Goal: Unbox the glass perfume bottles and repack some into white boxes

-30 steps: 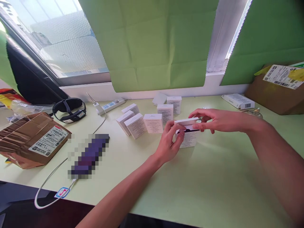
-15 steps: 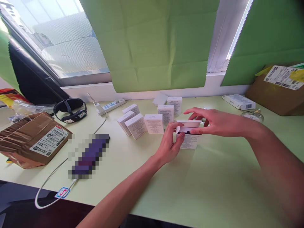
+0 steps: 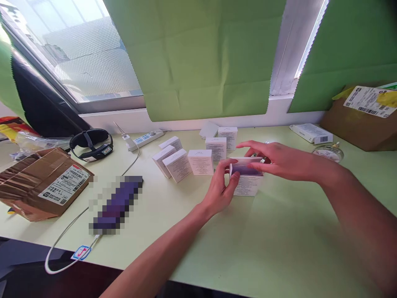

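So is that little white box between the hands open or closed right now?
Open. The white box stands upright on the table; its top shows a dark purplish inside, with the left hand and right hand at its rim.

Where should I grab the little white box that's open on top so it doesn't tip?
Grip the open box by its two flat side walls, low down, coming from the front. It stands upright with its top open and something dark inside, so squeezing near the top could bend the flaps. The left hand already holds its left wall; the right hand is at the top.

A small packing desk by a window: shipping cartons (image 3: 43,182), rows of white retail boxes (image 3: 201,161), power strip (image 3: 145,138)
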`<move>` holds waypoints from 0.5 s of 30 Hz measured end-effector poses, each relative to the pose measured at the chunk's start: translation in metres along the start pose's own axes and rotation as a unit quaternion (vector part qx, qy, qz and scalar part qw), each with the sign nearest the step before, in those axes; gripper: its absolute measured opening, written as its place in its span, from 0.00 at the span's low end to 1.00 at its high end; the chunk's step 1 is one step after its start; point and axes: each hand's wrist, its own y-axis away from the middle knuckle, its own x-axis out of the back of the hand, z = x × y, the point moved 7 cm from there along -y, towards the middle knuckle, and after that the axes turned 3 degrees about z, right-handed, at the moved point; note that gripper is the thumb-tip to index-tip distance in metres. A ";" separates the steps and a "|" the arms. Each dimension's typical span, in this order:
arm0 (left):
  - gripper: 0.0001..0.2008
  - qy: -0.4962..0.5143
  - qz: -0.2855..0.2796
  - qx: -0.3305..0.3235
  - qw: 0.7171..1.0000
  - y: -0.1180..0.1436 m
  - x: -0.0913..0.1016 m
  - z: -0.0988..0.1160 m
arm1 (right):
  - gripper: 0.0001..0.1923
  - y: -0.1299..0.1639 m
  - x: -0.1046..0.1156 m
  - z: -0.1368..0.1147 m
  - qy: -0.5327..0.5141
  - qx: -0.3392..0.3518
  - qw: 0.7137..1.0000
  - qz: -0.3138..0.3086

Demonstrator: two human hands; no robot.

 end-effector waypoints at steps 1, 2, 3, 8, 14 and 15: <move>0.15 0.004 -0.001 -0.005 1.000 0.000 0.000 0.001 | 0.25 -0.001 0.000 0.000 -0.003 0.002 1.000 0.005; 0.15 0.006 -0.002 -0.011 1.000 0.000 -0.001 0.001 | 0.24 -0.002 0.000 0.001 -0.005 0.004 1.000 0.011; 0.16 0.007 -0.001 -0.016 1.000 0.000 -0.001 0.002 | 0.23 -0.004 -0.001 0.001 -0.009 0.005 1.000 0.017; 0.15 -0.019 0.004 -0.010 1.000 0.000 0.001 0.002 | 0.23 -0.008 0.000 0.004 -0.052 -0.001 0.998 0.028; 0.13 -0.029 0.001 0.021 0.999 -0.002 0.002 0.000 | 0.22 0.024 0.066 0.058 -0.144 -0.064 0.972 0.175; 0.14 -0.023 0.002 0.027 0.999 -0.002 0.003 0.000 | 0.23 0.038 0.086 0.082 -0.146 -0.092 0.950 0.260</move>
